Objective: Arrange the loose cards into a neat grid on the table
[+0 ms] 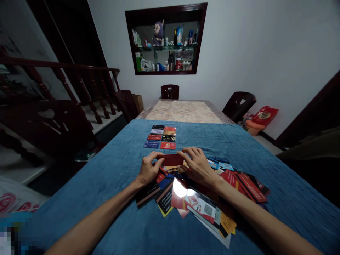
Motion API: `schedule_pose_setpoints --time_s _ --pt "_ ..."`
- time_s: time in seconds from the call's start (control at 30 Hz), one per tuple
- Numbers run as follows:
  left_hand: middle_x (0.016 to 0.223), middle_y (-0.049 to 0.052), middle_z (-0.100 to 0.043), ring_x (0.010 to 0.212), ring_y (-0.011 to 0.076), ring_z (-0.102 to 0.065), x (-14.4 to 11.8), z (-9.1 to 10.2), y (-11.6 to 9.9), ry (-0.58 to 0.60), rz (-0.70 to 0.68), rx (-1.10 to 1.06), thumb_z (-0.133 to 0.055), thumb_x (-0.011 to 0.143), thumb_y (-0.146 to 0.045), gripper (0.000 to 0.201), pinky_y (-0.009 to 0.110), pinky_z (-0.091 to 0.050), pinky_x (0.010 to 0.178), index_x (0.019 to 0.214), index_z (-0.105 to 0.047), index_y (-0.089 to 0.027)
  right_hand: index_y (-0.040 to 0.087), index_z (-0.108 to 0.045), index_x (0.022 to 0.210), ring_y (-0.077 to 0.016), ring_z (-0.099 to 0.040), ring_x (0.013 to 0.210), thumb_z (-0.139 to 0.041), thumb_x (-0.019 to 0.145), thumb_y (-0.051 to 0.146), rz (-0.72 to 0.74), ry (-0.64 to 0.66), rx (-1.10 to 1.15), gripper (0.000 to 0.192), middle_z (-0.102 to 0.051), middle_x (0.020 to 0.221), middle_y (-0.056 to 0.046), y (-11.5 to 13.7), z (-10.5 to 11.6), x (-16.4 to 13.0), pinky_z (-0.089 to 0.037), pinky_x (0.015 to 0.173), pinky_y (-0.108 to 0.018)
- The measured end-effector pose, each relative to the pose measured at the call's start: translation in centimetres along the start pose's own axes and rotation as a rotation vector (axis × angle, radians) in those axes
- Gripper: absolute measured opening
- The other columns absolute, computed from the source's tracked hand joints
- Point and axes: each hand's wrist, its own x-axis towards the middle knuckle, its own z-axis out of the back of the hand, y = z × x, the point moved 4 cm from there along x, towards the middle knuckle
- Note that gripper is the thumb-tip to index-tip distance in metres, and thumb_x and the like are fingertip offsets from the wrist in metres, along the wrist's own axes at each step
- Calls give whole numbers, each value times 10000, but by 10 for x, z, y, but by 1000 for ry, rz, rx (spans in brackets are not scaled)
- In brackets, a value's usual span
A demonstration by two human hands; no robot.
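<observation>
Head view: left hand (148, 169), right hand (199, 165) pinch dark-red card (172, 160) at opposite ends (forearms (113, 209) angled inward)

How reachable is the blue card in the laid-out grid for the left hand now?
Probably yes: only blue cloth lies between the left hand and the blue card. But the fingers grip one end of a dark red card, which they likely must release first.

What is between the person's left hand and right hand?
In the head view, a dark red card, its ends held by the left hand and right hand; other cards show below it.
</observation>
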Motion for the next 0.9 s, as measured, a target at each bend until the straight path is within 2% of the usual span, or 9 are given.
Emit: schedule_pose_setpoints --time_s 0.37,0.6,0.77,0.9 --pt "859 37 -723 785 160 -680 0 -1 2 5 22 -28 -584 833 -213 133 261 -538 758 903 -686 -162 203 -528 1340 -284 -453 1027 -530 895 194 -5 -14 18 445 -568 1141 -138 0 3 0 -404 826 -415" --pt "815 17 -704 738 141 -670 -1 -2 2 36 42 -28 -572 835 -200 204 224 -518 670 1018 -655 -168 169 -525 1323 -279 -449 1008 -552 883 209 25 -26 19 443 -574 1135 -142 -1 1 0 -385 798 -399" --pt "893 27 -703 781 144 -666 -1 -3 3 50 14 14 -577 828 -171 244 250 -538 735 1064 -638 -181 164 -517 1336 -283 -457 1008 -557 881 229 14 4 50 462 -576 1154 -150 -3 1 0 -388 792 -404" --pt "972 50 -684 858 168 -653 -3 -3 4 80 -88 86 -586 821 -136 308 307 -546 813 1125 -613 -181 159 -518 1336 -280 -461 991 -569 874 244 20 4 65 473 -577 1147 -151 -5 3 1 -386 784 -398"
